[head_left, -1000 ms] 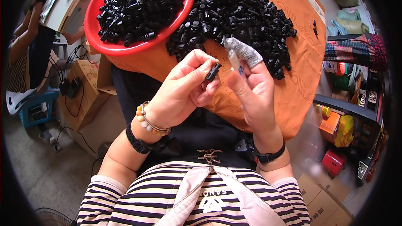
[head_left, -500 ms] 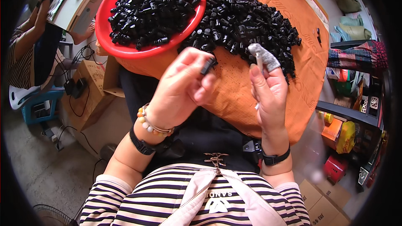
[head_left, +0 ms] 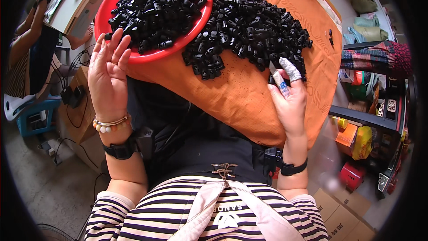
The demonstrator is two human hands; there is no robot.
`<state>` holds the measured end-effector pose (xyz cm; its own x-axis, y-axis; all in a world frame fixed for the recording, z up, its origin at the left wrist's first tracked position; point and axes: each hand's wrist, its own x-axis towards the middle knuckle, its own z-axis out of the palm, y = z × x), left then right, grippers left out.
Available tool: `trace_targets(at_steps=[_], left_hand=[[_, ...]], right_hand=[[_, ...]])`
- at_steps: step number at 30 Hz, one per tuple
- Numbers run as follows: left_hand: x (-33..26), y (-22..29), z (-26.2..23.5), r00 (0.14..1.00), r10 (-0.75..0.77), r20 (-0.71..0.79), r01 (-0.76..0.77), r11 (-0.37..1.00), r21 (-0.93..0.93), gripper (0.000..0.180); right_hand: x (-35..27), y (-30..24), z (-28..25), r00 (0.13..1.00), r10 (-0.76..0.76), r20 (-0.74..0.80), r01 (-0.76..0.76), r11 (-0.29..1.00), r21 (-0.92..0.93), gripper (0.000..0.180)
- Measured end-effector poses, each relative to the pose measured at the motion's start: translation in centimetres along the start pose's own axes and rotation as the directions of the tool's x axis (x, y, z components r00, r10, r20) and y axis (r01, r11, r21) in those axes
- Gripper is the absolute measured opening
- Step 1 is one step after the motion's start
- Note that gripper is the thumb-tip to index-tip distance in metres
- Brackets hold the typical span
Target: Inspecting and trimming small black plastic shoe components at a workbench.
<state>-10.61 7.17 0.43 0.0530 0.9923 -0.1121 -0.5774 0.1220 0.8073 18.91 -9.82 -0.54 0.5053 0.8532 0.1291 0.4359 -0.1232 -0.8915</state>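
One red basin [head_left: 151,57] of black parts [head_left: 156,11], too many to count, stands at the worktop's [head_left: 249,102] left edge, one heap [head_left: 254,22] beside it, two slender pieces [head_left: 331,37] near the right edge. The right hand [head_left: 277,76] grips one knife [head_left: 280,84]; the left hand [head_left: 109,73], fingers extended, reaches the basin's rim, its grip indeterminable.

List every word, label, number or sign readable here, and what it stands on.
Striped top: clear white letters, upside down; I won't copy wording.
Cardboard box, lower right: dark characters, too small to read.
Yellow bag: marks, too blurred.
Knife handle in right hand: blue print, too small.
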Motion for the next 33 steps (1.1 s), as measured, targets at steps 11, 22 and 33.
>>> trace_targets(at_steps=[11, 22, 33], left_hand=[[-2.4, -2.1, 2.8, 0.966, -0.180, 0.185, 0.179, 0.984, 0.022, 0.028], [-7.5, -5.6, 8.2, 0.589, -0.671, 0.450, 0.591, 0.737, 0.326, 0.015], [-7.4, -5.6, 8.2, 0.439, -0.686, 0.581, 0.813, 0.578, 0.068, 0.018]], right_hand=[[0.3, -0.5, 0.2, 0.998, -0.008, 0.062, 0.016, 0.991, -0.131, 0.051], [-0.8, -4.6, 0.7, 0.943, -0.018, 0.333, -0.191, 0.788, 0.586, 0.069], [-1.7, -5.7, 3.5, 0.964, -0.078, 0.253, -0.083, 0.819, 0.568, 0.071]])
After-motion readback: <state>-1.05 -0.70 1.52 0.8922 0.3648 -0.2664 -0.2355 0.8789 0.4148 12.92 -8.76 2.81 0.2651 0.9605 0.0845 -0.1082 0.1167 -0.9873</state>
